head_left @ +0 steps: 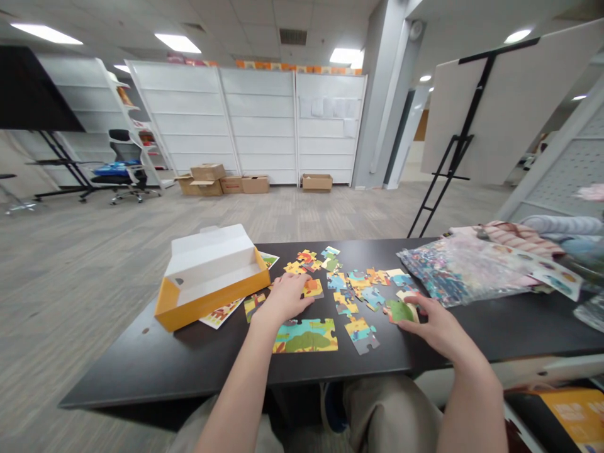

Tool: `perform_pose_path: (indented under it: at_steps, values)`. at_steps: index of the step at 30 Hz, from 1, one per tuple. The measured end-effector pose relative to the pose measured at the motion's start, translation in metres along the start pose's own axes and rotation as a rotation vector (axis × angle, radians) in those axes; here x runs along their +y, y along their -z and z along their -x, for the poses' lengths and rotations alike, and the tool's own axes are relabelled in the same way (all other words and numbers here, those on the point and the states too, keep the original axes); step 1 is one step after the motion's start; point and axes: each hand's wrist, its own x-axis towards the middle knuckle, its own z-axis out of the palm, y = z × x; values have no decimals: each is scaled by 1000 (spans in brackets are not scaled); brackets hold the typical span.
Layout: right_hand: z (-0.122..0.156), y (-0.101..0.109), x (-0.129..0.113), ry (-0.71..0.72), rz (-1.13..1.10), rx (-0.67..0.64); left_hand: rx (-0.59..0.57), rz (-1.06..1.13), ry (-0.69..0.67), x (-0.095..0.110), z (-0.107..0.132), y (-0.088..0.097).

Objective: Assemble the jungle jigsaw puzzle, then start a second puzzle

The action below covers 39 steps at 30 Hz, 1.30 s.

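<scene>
My right hand [436,327] pinches a green and cream puzzle piece [400,310] between thumb and fingers at the right of the loose pieces. On the left, my left hand [285,299] rests palm down with its fingers apart, beside an orange and yellow puzzle piece [312,289]; what lies under the palm is hidden. Nearer to me is a joined strip of puzzle [309,336] showing a green tree and blue sky, partly covered by my left wrist. Several loose pieces [358,286] spread between the hands, and a grey and yellow piece [362,335] lies nearest the front edge.
An open yellow box [212,302] with a white inside stands at the left of the black table [155,371], over a printed sheet [221,314]. At the right lie a clear plastic bag [467,267] of colourful bits and striped cloth [514,239]. A drawer holds an orange package [576,415].
</scene>
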Motion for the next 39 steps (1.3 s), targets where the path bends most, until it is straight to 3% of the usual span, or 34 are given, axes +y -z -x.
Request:
perform_pose_path:
  at_steps: [6, 11, 15, 18, 22, 26, 34, 39]
  values:
    - [-4, -13, -8, 49, -135, 47, 9, -20, -16, -4, -1, -7]
    - [-8, -16, -18, 91, -131, 34, 115, -2, -1, -1, 9, -5]
    - [-10, -16, -20, 136, -123, 71, 192, 112, -112, 13, 19, -3]
    - [-10, -17, -19, 153, -152, 107, 172, 166, -192, 24, 23, -6]
    - [-12, -22, -16, 96, -292, 102, 114, 130, -192, 29, 24, -8]
    - [-13, -22, -16, 35, -437, 173, 99, 87, -173, 24, 24, -9]
    - [-20, -14, -20, -21, -518, 311, 81, 98, -155, 17, 25, -11]
    - [-37, -18, -21, 18, -469, 259, 87, 106, -132, 12, 29, -7]
